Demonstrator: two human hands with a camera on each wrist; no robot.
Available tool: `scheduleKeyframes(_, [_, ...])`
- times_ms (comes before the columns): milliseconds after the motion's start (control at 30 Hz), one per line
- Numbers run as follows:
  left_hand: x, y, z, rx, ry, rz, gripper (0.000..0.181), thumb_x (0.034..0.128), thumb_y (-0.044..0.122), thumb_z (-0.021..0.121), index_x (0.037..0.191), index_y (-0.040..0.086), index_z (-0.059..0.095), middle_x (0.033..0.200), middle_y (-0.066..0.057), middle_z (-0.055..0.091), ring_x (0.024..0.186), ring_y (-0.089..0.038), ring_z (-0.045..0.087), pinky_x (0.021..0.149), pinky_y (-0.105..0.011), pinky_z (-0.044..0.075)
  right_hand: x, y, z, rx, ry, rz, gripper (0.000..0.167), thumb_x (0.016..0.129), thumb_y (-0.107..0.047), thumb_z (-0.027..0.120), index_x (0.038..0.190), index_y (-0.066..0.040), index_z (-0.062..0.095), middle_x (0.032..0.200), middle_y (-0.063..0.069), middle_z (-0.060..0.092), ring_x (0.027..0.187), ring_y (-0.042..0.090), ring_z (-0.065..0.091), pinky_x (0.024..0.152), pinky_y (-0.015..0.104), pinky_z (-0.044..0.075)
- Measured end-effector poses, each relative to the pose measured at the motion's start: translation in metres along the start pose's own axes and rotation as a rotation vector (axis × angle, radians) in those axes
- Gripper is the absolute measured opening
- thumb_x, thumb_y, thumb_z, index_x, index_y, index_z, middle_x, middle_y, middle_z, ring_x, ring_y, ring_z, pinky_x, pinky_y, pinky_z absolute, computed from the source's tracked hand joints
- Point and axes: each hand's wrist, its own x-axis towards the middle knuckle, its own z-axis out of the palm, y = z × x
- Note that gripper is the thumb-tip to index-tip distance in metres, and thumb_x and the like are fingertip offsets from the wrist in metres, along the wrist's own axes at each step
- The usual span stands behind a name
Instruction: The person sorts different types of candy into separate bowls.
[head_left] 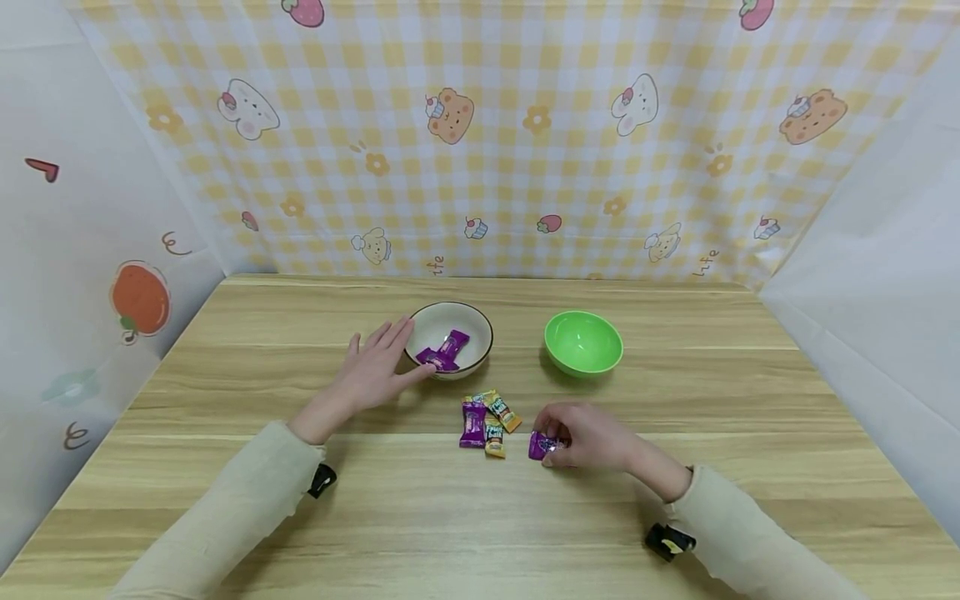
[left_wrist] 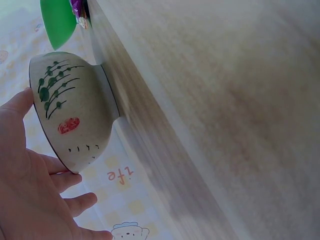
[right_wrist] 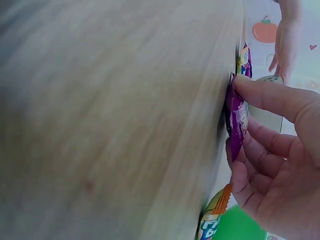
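Note:
My right hand [head_left: 588,435] pinches a purple wrapped candy [right_wrist: 237,117] at its two ends, thumb on one side and fingers on the other, low at the tabletop. My left hand [head_left: 375,371] lies with spread, fairly straight fingers against the white bowl [left_wrist: 75,110], thumb and fingertips touching its dark rim. Two purple candies [head_left: 454,343] lie inside that bowl. Between the hands sits a small pile: a purple candy [head_left: 472,425] and several yellow fruit candies [head_left: 494,437]. The right hand partly hides its candy in the head view.
A green bowl [head_left: 583,343] stands at the back, right of the white one. In the right wrist view a yellow-orange candy [right_wrist: 215,215] lies beside the right fingers. The wooden table [head_left: 420,517] ends at a checkered curtain [head_left: 495,183].

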Motion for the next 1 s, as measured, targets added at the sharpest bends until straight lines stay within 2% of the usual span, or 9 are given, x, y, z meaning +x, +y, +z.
scheduleKeyframes(267, [0.0,0.0,-0.001,-0.003,-0.001,-0.005,0.089,0.0799,0.068,0.034,0.142,0.007,0.014,0.145,-0.009,0.015,0.129,-0.032,0.013,0.096,-0.059,-0.001,-0.001,-0.002,0.001,-0.029,-0.016,-0.007,0.026,0.07,-0.018,0.072,0.092,-0.008,0.062,0.08,-0.007,0.049,0.068,0.007,0.046,0.058,0.021,0.04])
scheduleKeyframes(467, [0.0,0.0,0.0,-0.009,-0.001,-0.003,0.088,0.0808,0.066,0.037,0.141,0.006,0.015,0.145,-0.009,0.014,0.129,-0.033,0.013,0.096,-0.059,-0.002,-0.001,-0.002,0.001,0.026,-0.029,0.003,0.024,0.072,-0.013,0.07,0.093,-0.008,0.061,0.084,-0.006,0.054,0.073,0.008,0.05,0.063,0.023,0.044])
scheduleKeyframes(733, [0.0,0.001,-0.001,-0.014,-0.006,-0.008,0.086,0.0816,0.064,0.038,0.141,0.007,0.015,0.145,-0.008,0.013,0.129,-0.032,0.012,0.096,-0.059,-0.002,0.003,0.006,-0.002,0.256,-0.054,0.036,0.027,0.077,-0.01,0.068,0.102,-0.007,0.059,0.088,-0.002,0.058,0.08,0.012,0.054,0.07,0.027,0.047])
scheduleKeyframes(1000, [0.0,0.001,-0.001,-0.017,-0.015,-0.015,0.086,0.0816,0.064,0.037,0.142,0.007,0.014,0.146,-0.007,0.011,0.13,-0.031,0.01,0.096,-0.059,-0.003,0.008,0.015,-0.006,0.473,-0.02,0.092,0.036,0.076,-0.002,0.066,0.111,0.002,0.055,0.09,0.006,0.058,0.084,0.02,0.055,0.074,0.029,0.047])
